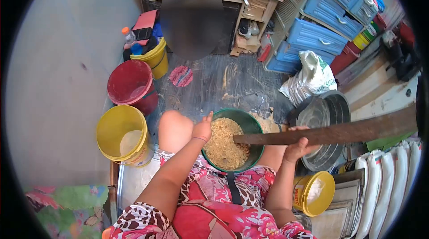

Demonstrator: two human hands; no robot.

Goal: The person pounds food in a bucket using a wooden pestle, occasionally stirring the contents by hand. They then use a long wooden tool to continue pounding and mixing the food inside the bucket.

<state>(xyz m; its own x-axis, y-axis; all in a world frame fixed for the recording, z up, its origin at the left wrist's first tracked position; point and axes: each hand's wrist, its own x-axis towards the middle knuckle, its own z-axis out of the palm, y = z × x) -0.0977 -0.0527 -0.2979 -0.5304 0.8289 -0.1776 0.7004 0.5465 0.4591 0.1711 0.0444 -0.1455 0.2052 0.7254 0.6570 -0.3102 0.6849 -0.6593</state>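
A green bucket (257, 125) stands between my legs, filled partway with yellowish, crumbly meal (225, 145). My left hand (203, 128) grips the bucket's left rim, with its fingertips over the edge. From the right, a long dark wooden pole (330, 134) slants into the bucket, and its narrow tip rests in or against the meal. My right hand (298, 148) is wrapped round the pole from below, outside the bucket, with the thumb on the near side. Part of its fingers is hidden behind the wood.
A yellow bucket (105, 127) with pale powder and a red bucket (120, 71) stand at left. At right are a black basin (344, 109), a white sack (308, 76), a smaller yellow pail (330, 190) and stacked trays (330, 221). Blue drawers (321, 33) stand behind.
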